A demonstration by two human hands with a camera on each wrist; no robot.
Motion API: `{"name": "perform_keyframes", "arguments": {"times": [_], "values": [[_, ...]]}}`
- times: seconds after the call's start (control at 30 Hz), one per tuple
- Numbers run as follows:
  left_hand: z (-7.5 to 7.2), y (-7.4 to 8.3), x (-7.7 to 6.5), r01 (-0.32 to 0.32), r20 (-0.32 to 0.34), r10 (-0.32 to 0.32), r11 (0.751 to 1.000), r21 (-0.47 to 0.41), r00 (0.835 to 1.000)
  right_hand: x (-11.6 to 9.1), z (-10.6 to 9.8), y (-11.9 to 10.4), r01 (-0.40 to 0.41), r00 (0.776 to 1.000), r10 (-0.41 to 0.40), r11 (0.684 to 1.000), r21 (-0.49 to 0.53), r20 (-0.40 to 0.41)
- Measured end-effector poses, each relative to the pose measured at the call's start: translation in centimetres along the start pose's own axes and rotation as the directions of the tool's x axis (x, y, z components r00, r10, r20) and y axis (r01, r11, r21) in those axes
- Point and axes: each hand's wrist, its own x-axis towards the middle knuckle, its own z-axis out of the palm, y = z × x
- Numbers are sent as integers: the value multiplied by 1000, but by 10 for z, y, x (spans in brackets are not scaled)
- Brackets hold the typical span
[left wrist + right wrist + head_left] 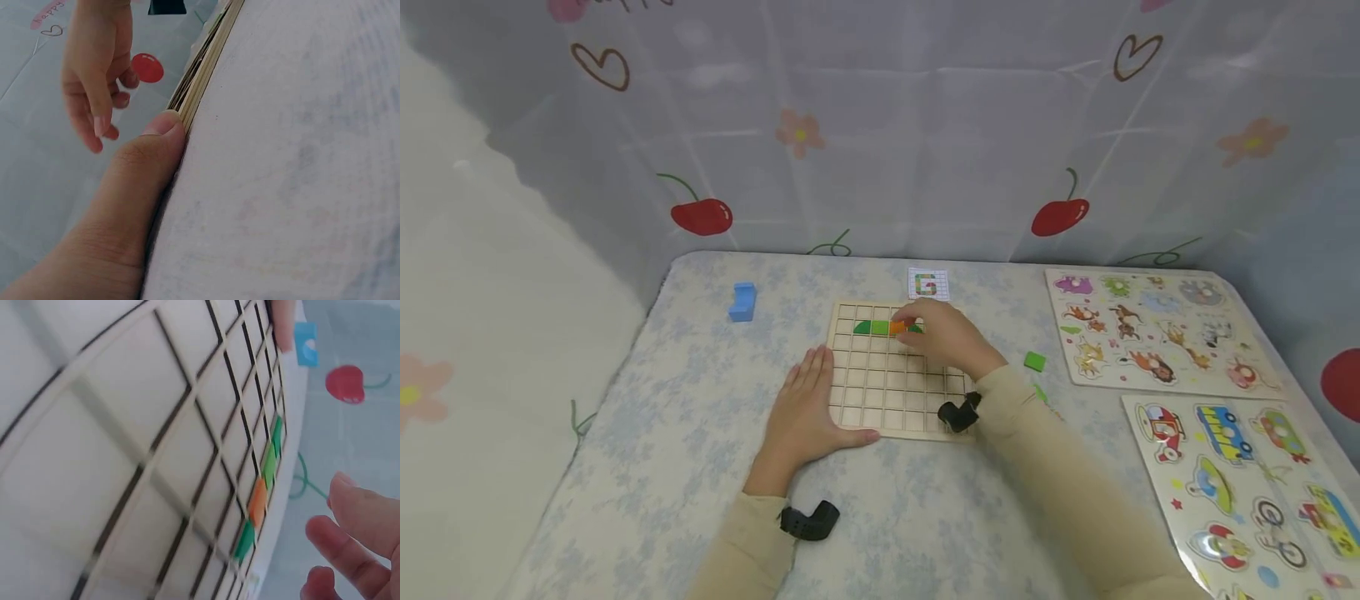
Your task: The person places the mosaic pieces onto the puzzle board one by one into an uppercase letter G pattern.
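Wooden grid board (858, 377) at centre frame holds green tiles (880, 327) and an orange tile (257, 503) across its upper part. Left hand (805, 410), fingers straight, rests against the board's left and lower edges; right hand (946, 335) hovers near the tiles, holding nothing, fingers loosely bent.

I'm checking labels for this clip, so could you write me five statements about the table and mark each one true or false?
1. The left hand touches the edge of the grid board. True.
2. The orange block is at one end of its row. False: it sits between a light green block and a dark green block.
3. The animal puzzle lies to the right of the grid board. True.
4. The right hand holds the blue block. False: that block lies on the table, left of the grid board.
5. The pattern card lies beyond the grid board's far edge. True.
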Motion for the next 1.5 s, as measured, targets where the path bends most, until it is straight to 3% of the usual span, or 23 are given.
{"name": "perform_keyframes", "arguments": {"times": [0.23, 0.4, 0.53, 0.67, 0.9, 1.17, 1.5], "values": [[-2, -2, -2, 1, 1, -1, 1000, -6, 1000, -44, -29, 42, -141, 990, 140, 988, -68, -22], [-3, -2, -3, -6, -7, 5, 1000, -16, 1000, -74, -47, 73, -222, 975, 220, 954, -203, -30], [-3, -3, -3, -8, -6, 8, 1000, -17, 1000, -88, -55, 93, -258, 965, 258, 922, -290, -39], [-3, -2, -2, -8, 0, 8, 1000, -16, 1000, -95, -57, 104, -279, 959, 280, 912, -301, -39], [-5, -1, -2, -8, -7, 8, 1000, -24, 1000, -98, -57, 110, -289, 956, 290, 925, -249, -30], [-4, -1, -1, -11, -12, 11, 1000, -14, 1000, -92, -58, 108, -281, 960, 278, 954, -100, -42], [-3, -2, -1, -21, -8, 21, 999, -37, 1000, -47, -34, 68, -221, 970, 223, 975, 41, -91]]}}
